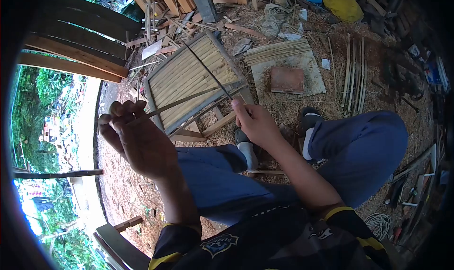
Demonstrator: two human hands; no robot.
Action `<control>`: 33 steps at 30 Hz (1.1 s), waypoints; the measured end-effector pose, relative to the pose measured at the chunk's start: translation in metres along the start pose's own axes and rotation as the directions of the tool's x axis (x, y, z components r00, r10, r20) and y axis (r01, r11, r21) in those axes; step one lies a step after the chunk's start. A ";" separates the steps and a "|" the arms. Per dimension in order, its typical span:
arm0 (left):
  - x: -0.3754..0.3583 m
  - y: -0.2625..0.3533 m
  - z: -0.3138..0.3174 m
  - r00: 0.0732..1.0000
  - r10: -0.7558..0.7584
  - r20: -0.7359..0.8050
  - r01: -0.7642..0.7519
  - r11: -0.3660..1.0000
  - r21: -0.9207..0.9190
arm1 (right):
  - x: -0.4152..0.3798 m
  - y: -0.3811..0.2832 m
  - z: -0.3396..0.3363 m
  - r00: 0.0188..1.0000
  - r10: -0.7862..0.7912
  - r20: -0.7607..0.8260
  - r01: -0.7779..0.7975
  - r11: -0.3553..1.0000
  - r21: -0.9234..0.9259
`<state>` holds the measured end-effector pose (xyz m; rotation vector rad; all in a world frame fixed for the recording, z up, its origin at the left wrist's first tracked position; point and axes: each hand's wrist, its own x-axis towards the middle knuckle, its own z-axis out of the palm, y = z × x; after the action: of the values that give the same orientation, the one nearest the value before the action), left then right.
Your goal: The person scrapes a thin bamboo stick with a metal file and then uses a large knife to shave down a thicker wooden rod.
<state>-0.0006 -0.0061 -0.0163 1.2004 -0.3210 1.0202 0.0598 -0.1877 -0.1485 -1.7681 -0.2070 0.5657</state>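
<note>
My left hand (147, 146) is raised at the left, its fingers closed on the end of a thin, flat bamboo strip (187, 99). That strip slants up to the right, its far end near my right hand. My right hand (259, 124) is closed, the thumb pressed along a long, thin, dark rod (206, 68) whose exact kind I cannot make out. The rod points up and left, crossing the strip close to my right hand. Behind both lies a framed panel of bamboo slats (177, 76), tilted on wooden pieces.
A reddish block (287, 79) rests on a pale sheet (262, 88), beside a bundle of thin strips (279, 51). Longer strips (353, 76) lie at the right. Scrap wood, a yellow bag (343, 8), shavings and coiled cord (378, 224) surround my legs.
</note>
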 end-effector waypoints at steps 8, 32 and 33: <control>-0.004 0.007 -0.003 1.000 -0.008 -0.003 0.008 0.987 0.159 | -0.014 -0.017 0.000 0.996 -0.093 0.006 0.092 0.992 0.085; -0.025 0.021 0.029 0.990 0.096 0.103 -0.137 0.830 0.541 | -0.091 -0.113 -0.017 0.916 -0.390 0.095 0.386 0.921 0.059; -0.027 0.021 0.029 0.987 0.102 0.121 -0.152 0.824 0.546 | -0.094 -0.113 -0.015 0.906 -0.416 0.078 0.410 0.909 0.078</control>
<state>-0.0240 -0.0443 -0.0111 1.7741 -0.1738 1.2263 0.0033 -0.2090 -0.0135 -1.5777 -0.6096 0.3403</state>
